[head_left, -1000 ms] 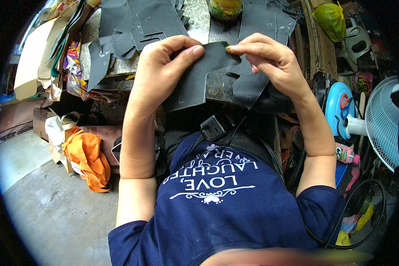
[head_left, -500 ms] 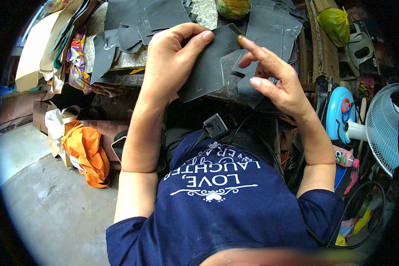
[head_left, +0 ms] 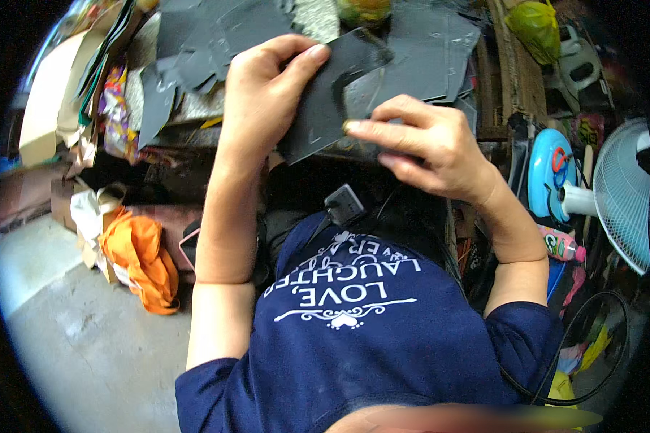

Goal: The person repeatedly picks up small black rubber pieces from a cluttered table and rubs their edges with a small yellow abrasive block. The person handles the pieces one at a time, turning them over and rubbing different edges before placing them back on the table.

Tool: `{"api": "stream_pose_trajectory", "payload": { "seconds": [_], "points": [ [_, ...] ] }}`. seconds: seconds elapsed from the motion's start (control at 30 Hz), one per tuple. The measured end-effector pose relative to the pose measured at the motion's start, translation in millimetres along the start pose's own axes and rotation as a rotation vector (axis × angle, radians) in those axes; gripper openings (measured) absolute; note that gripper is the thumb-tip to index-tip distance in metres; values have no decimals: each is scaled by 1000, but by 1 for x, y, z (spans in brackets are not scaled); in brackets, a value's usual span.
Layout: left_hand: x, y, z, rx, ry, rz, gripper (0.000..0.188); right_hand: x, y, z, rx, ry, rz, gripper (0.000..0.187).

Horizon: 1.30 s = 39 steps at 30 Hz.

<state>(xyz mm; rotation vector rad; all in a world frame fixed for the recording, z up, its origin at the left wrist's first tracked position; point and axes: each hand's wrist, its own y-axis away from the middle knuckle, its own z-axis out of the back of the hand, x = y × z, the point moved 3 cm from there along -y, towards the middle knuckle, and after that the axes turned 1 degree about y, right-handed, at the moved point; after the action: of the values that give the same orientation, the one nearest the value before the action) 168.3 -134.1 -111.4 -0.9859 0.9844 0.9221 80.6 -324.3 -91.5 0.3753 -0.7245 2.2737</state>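
My left hand (head_left: 266,101) is closed on a dark grey, flat cut piece (head_left: 319,108) of sheet material, with the thumb on top along its left edge. The piece is bent-shaped, with a notch on its right side, and carries faint light marks. At its lower right edge is the tip of my right index finger, which has a yellowish-brown smear. The rest of my right hand (head_left: 437,148) holds nothing, its fingers apart. Similar dark sheets (head_left: 256,29) lie in a loose pile beyond my left hand, and more stacked sheets (head_left: 426,54) lie beyond my right.
A round yellow-green container (head_left: 365,11) stands at the back of the worktable. A green plastic bag (head_left: 534,32) sits far right, above a blue-and-white fan (head_left: 556,173). Orange cloth (head_left: 141,249) hangs at left. A small black box-shaped device (head_left: 345,204) lies near my lap.
My right index finger has moved from the piece's upper right corner down to its lower right edge. My left hand keeps its grip; the whole view has shifted slightly.
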Motion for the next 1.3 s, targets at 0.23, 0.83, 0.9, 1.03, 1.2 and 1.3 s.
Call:
{"api": "stream_pose_trajectory", "payload": {
  "seconds": [0.23, 0.83, 0.9, 1.03, 1.2, 1.3],
  "points": [
    [5, -13, -33, 96, -105, 52, 23, -11, 26, 36, -112, -146, -94, 30],
    [10, -21, -110, 106, -463, -413, 35, -42, 27, 66, -467, -139, -323, 26],
    [6, -28, -91, 26, -473, -465, 31, -43, 20, 67, -450, -154, -347, 26],
    [4, -34, -32, -180, -749, -409, 24, -40, 8, 65, -381, -136, -325, 27],
    [22, -47, 44, -362, -1267, -103, 52, -37, -7, 56, -288, -164, -351, 29],
    [34, -49, 56, -285, -1246, -31, 64, -34, -17, 50, -278, -146, -272, 30]
  ]
}}
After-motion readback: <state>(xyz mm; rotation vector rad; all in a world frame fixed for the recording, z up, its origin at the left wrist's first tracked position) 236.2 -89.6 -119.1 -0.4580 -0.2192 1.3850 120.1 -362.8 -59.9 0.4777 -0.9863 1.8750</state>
